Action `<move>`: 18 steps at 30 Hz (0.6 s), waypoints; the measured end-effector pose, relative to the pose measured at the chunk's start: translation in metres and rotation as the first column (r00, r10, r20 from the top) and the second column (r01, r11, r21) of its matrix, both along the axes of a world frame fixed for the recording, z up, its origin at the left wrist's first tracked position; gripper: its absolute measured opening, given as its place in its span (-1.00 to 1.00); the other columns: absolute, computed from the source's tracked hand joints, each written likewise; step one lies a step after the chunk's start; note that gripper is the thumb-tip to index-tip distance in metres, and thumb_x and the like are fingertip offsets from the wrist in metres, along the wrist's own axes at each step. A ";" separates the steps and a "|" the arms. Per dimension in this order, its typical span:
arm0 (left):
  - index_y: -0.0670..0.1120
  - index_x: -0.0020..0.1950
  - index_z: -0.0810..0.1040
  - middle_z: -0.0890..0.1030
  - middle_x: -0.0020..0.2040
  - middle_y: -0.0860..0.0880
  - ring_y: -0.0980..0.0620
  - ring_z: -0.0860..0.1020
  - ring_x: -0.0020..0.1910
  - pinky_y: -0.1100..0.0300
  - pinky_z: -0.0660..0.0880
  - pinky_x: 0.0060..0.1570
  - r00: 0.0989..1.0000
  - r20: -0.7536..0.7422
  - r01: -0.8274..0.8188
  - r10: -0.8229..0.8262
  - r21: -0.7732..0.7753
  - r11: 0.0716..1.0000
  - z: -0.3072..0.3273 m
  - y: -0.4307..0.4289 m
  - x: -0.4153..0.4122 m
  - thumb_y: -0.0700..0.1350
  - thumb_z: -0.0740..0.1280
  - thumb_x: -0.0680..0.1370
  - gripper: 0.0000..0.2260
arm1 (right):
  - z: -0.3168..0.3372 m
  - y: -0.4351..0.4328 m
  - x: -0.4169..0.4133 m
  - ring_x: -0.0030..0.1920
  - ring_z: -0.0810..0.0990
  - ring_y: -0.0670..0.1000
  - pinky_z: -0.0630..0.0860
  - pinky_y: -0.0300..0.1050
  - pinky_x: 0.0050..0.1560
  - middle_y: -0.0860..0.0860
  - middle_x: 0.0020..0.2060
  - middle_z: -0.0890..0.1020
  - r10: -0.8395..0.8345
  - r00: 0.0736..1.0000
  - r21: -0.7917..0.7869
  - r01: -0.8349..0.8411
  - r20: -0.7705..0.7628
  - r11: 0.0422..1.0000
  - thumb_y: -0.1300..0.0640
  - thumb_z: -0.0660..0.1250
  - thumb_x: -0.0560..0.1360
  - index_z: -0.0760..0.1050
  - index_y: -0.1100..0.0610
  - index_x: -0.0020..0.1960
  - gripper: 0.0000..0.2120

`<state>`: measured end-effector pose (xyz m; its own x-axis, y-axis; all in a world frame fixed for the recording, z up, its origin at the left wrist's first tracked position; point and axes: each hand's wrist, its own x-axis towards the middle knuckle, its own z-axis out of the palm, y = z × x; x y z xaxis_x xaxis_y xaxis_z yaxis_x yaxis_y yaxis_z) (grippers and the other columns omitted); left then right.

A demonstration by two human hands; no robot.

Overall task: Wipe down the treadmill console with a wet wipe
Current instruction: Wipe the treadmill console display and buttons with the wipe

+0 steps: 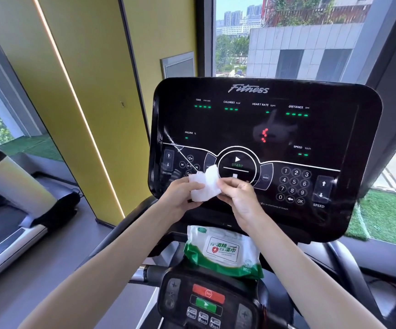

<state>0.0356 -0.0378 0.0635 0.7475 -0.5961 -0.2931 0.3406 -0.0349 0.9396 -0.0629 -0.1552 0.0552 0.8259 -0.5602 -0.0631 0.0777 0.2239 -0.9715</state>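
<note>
Both hands pinch the wipe (pixel 204 186): left hand (pixel 182 193) on its left edge, right hand (pixel 237 193) on its right, just before the console (pixel 263 129). The step looks like unfolding; next, press it flat to the glossy panel and sweep. The pack (pixel 223 250) lies below.

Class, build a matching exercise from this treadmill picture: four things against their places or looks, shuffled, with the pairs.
1 wet wipe
2 wipes pack
3 number keypad
4 START button

A white triangle above green word
B gripped by left hand and right hand
C right half of the console
D lying below the console, label up

Pairs: 1-B, 2-D, 3-C, 4-A
</note>
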 end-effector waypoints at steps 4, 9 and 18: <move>-0.16 -0.04 0.52 0.60 -0.04 -0.11 -0.05 0.58 -0.08 0.10 0.53 -0.18 0.980 -0.146 -0.152 0.137 -0.103 0.983 0.003 0.004 0.012 -0.37 0.30 0.46 -0.85 | -0.004 -0.001 0.005 -0.11 0.61 0.01 0.53 -0.15 -0.05 0.07 -0.14 0.65 -0.201 0.975 -0.116 0.190 -0.098 0.975 0.19 0.34 0.48 0.56 0.13 -0.08 -0.96; -0.14 -0.03 0.57 0.63 -0.02 -0.14 -0.07 0.61 -0.07 0.06 0.58 -0.09 0.980 0.098 -0.171 0.173 -0.027 0.985 0.006 0.007 0.016 -0.33 0.33 0.46 -0.85 | 0.004 0.002 0.006 -0.18 0.63 -0.07 0.54 -0.16 -0.09 0.11 -0.17 0.66 -0.158 0.985 -0.176 0.145 -0.063 0.974 0.21 0.33 0.49 0.54 0.18 0.03 -0.88; -0.19 0.04 0.55 0.63 -0.09 -0.09 -0.01 0.61 -0.13 0.12 0.56 -0.13 0.964 0.259 0.065 -0.064 0.005 0.998 0.012 -0.004 -0.002 -0.30 0.32 0.49 -0.86 | 0.005 0.009 0.006 -0.11 0.67 -0.01 0.60 -0.18 -0.14 0.09 -0.10 0.68 0.023 1.000 0.083 -0.024 0.009 0.996 0.25 0.36 0.48 0.53 0.19 0.08 -0.82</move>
<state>0.0339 -0.0419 0.0756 0.7577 -0.6459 -0.0928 0.0833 -0.0453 0.9955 -0.0572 -0.1459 0.0604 0.8395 -0.5336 -0.1024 0.0787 0.3059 -0.9488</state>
